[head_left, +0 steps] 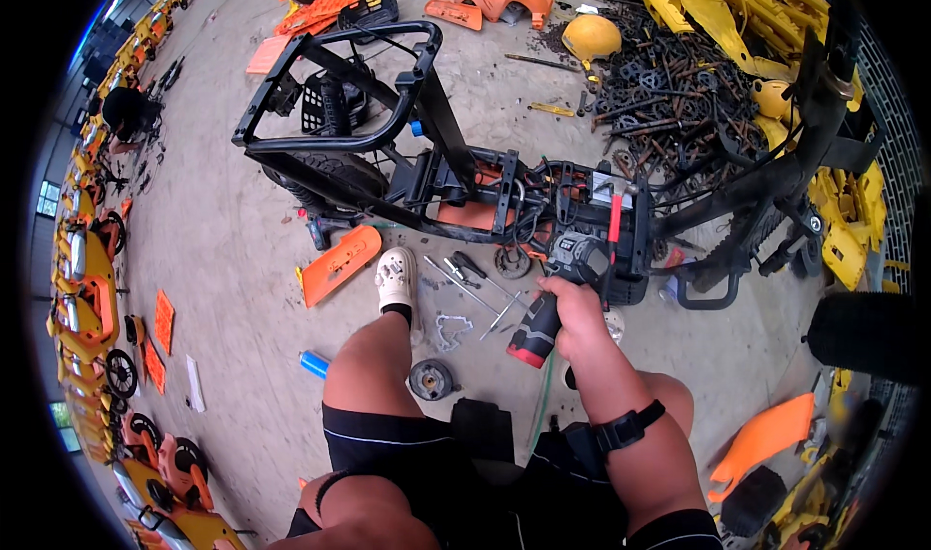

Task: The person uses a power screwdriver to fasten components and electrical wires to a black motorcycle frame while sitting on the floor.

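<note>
My right hand (574, 319) is closed round the grip of a black and grey cordless impact wrench (580, 256), its red-edged battery pointing down toward me. The tool's head is up against the stripped black scooter frame (427, 210), near its floor section; the exact contact point is hidden. Close beside it, a hammer (615, 215) with a red handle rests on the frame. Wiring and black parts fill the frame's middle. My left hand is out of sight; only part of that arm shows at the lower edge.
Screwdrivers (465, 264) and metal rods lie on the floor before me, near a round hub (432, 379) and a blue can (314, 364). An orange panel (339, 264) lies by my left shoe. Rusty metal parts (669, 104) are heaped beyond the frame; yellow scooters (87, 298) line the left.
</note>
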Demonstrator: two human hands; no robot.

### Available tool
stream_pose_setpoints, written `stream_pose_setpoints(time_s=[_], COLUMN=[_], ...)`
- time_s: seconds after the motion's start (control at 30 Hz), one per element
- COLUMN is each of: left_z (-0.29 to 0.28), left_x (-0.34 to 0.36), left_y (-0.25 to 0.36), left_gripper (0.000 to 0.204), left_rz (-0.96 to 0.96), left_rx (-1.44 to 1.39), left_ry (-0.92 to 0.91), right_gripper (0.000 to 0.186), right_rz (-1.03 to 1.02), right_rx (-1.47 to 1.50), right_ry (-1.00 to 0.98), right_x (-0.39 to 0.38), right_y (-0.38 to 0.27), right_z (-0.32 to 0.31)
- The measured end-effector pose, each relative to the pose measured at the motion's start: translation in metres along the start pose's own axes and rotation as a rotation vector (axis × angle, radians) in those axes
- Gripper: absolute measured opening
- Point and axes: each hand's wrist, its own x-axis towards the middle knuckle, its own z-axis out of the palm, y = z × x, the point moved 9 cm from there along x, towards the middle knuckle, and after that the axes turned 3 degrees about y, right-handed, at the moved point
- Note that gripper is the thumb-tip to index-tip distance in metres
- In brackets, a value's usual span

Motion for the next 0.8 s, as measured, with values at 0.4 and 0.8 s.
stream_pose_setpoints(time_s=[0.4, 0.8], left_z=[0.012, 0.004], left_x=[-0.007, -0.004], left_y=[0.009, -0.008], left_gripper=[0.016, 0.018], left_rz=[0.42, 0.027], left_rx=[0.178, 0.028], left_ry=[-0.134, -0.055], right_gripper=[0.023, 0.019], right_rz=[0.018, -0.007], right_rx=[-0.02, -0.021], right_ry=[-0.02, -0.023], right_x=[-0.008, -0.007], right_y=[0.003, 0.004], right_z=[0.006, 0.01])
